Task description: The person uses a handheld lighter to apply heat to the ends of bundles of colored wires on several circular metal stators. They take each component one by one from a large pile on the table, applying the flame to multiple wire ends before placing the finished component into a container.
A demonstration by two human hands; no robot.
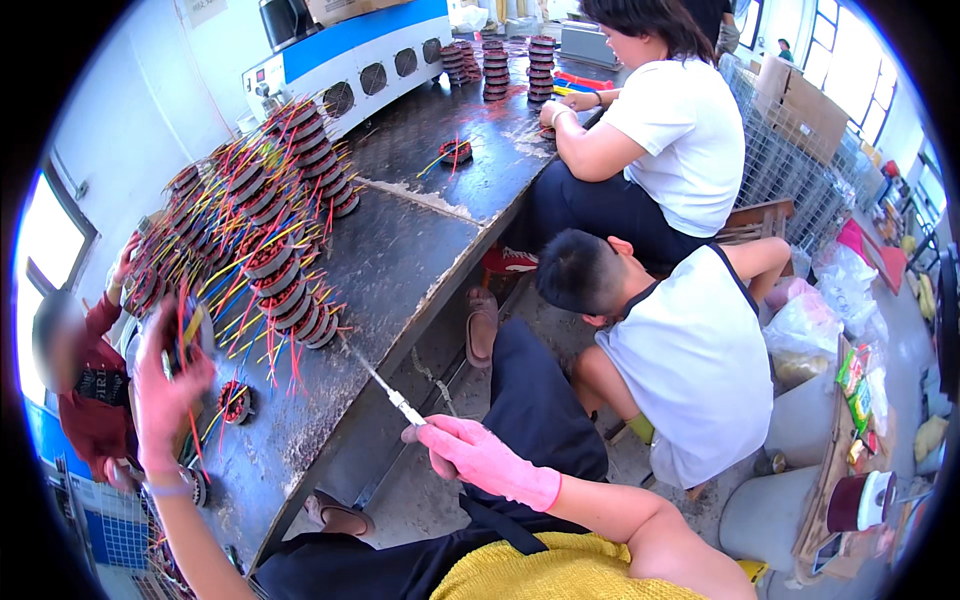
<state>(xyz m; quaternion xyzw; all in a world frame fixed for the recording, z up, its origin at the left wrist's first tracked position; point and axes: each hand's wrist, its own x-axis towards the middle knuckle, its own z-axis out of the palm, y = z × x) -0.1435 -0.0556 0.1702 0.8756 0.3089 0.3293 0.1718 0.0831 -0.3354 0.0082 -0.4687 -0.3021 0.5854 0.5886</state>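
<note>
My right hand (490, 460), in a pink glove, grips a slim white-handled tool (402, 404). Its thin pale shaft points up and left over the table edge, toward the lowest stack of stators. My left hand (172, 400), also in a pink glove, is raised at the left and somewhat blurred. Between its thumb and fingers is what looks like a wire-wound stator (192, 338), partly hidden. Below that hand, one stator (236, 402) with coloured leads lies on the dark table (385, 255), and another (195, 487) sits near my left wrist.
Leaning stacks of stators (290, 290) with red, yellow and blue wires crowd the table's left. A blue-white machine (375, 75) stands behind. One person in white (680, 130) sits along the table; another (690, 370) crouches at my right. A person in dark red (100, 400) stands opposite.
</note>
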